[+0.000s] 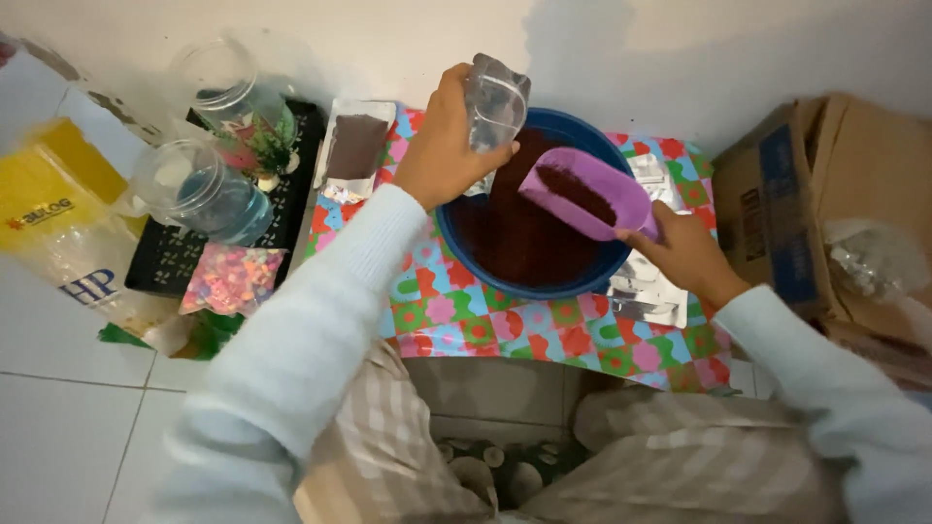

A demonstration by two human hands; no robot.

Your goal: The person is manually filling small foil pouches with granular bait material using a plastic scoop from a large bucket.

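Reddish-brown powder fills a round blue basin [456, 247] that sits on a bright floral cloth [456, 320] spread over a low surface, seen from above by a seated person in pale sleeves and checked trousers.

The left hand [442, 141] is raised over the far left rim of the basin, fingers closed around a small clear pouch [497, 102] with a silver back, held upright with its mouth toward the right. The right hand [684, 252] is clamped on the handle of a purple scoop [587, 194], which is loaded with powder and hangs over the middle of the basin, its open end pointing toward the pouch but not touching it.

To the right of the basin lies a loose pile of empty silver pouches [646, 286]. At the far left of the cloth, one filled pouch [354, 150] lies flat, brown showing through its clear face. Further left, two clear plastic jars [209, 165] rest on a black tray, with a bag of pastel beads [231, 277] near them. A cardboard box [815, 194] stands at the right.

A clean fill seems to call for keeping the pouch mouth wide open and over the basin, bringing the scoop's lip just inside it, and tilting slowly so that any spill falls back into the powder.
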